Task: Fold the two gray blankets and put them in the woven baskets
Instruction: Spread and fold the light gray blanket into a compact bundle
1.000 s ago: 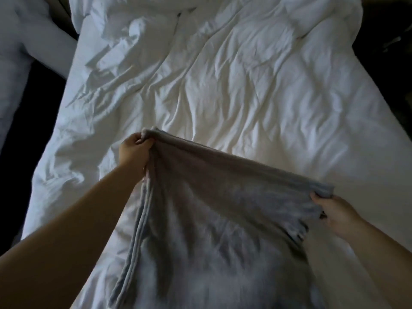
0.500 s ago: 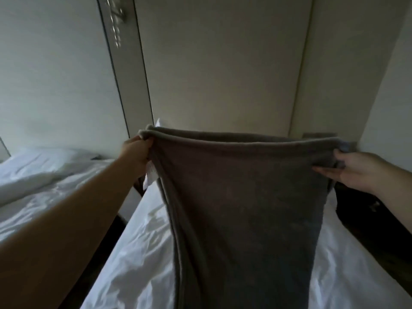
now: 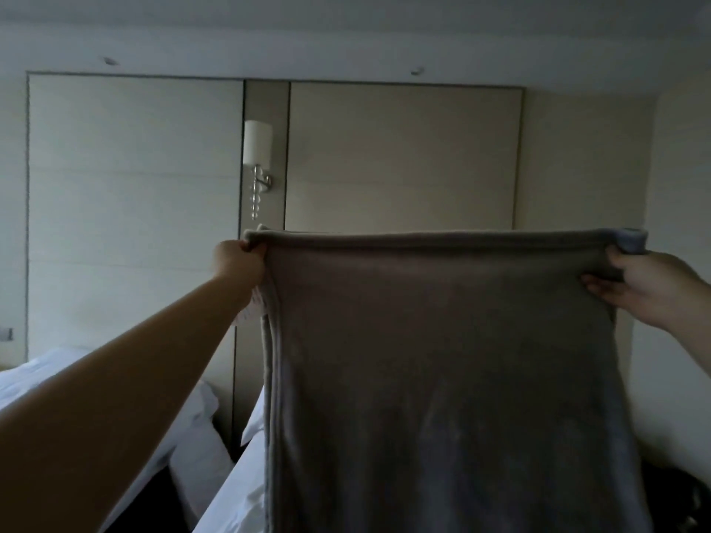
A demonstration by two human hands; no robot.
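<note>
Head view: you hold the gray blanket (image 3: 442, 359) up, hanging.
Your left hand (image 3: 238, 263) and right hand (image 3: 646, 286) each pinch a top corner.

We see one gray blanket (image 3: 442, 378) hanging upright in the air, its top edge stretched level, layered hemmed edges running down its left side, its lower end out of view.

The room was dim, under soft, cool light whose source I could not tell, with only faint, diffuse shadows. The gray blanket (image 3: 442, 359) read dark and murky toward its lower part. My left forearm (image 3: 134, 398), close to the lens, looked smooth and soft. The whole picture was grainy, and the ceiling (image 3: 346, 17) line bowed toward the corners.
</note>
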